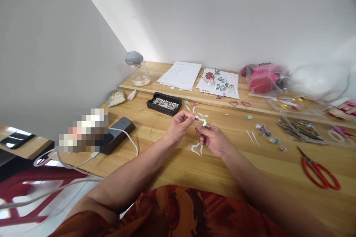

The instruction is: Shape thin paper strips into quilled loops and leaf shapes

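Note:
My left hand (178, 127) is closed in a pinch on one end of a small pale green and white curved strip (204, 122). From the other side my right hand (211, 139) pinches at the strip's lower end, its other fingers curled. The hands almost meet above the wooden table. Beneath them lies a white heart-shaped outline of curved strips (196, 150), partly hidden by my right hand. Just beyond the fingers are several small white leaf-shaped pieces (205, 116) and a pink one (195, 104). Any thread between the fingers is too fine to make out.
A black tray of beads (164, 104) stands behind my left hand. To the right lie small thread spools (263, 130), two white sticks (252, 138) and red-handled scissors (319, 172). Papers (180, 75) and plastic bags (264, 77) rest on the raised back ledge. A dark power block (118, 135) with cables is left.

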A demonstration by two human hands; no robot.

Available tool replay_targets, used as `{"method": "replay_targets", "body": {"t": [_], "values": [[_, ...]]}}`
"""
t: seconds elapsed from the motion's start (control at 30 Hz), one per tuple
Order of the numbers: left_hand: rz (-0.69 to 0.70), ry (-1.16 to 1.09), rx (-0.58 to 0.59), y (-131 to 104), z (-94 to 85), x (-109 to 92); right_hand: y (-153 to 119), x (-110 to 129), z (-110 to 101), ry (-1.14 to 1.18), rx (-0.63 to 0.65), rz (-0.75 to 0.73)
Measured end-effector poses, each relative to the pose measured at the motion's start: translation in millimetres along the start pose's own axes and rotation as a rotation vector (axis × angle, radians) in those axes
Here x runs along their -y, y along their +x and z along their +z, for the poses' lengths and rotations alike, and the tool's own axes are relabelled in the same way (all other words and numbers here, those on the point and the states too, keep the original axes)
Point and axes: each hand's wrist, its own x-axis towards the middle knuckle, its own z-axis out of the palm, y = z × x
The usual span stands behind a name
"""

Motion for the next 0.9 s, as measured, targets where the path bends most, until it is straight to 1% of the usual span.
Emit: {"method": "replay_targets", "body": {"t": [0.07, 0.17, 0.27, 0.33, 0.4, 0.53, 0.6, 0.67, 0.8, 0.87, 0.9], "values": [[0.04, 0.039, -0.061, 2.6, -1.9, 1.2, -1.7, -1.3, 3.2, -0.01, -0.012, -0.021], [0.091, 0.17, -0.125, 5.3, -4.9, 2.5, -6.4, -1.1, 7.9, -0.12, -0.052, -0.125], [0.118, 0.31, -0.157, 6.7, -7.7, 3.8, -12.7, 1.4, 11.3, -0.285, -0.082, -0.239], [0.126, 0.361, -0.159, 7.3, -8.9, 4.4, -16.3, 3.2, 13.0, -0.354, -0.09, -0.279], [0.128, 0.377, -0.158, 7.6, -9.3, 4.2, -18.4, 3.9, 14.7, -0.352, -0.091, -0.276], [0.109, 0.323, -0.156, 7.0, -8.0, 2.1, -18.2, 0.0, 17.5, -0.209, -0.099, -0.207], [0.087, 0.282, -0.151, 6.5, -6.8, 1.3, -17.6, -3.3, 17.3, -0.238, -0.111, -0.214], [0.07, 0.255, -0.147, 6.2, -6.0, 1.3, -18.3, -5.5, 15.9, -0.405, -0.129, -0.305], [0.07, 0.285, -0.15, 6.6, -6.5, 1.8, -24.4, 0.2, 11.1, -0.883, -0.179, -0.65], [0.079, 0.348, -0.139, 6.6, -7.0, 1.1, -27.3, 9.2, 7.9, -1.028, -0.217, -0.803], [0.08, 0.375, -0.121, 6.4, -7.0, 0.5, -28.1, 14.8, 6.1, -1.066, -0.237, -0.865]]}}
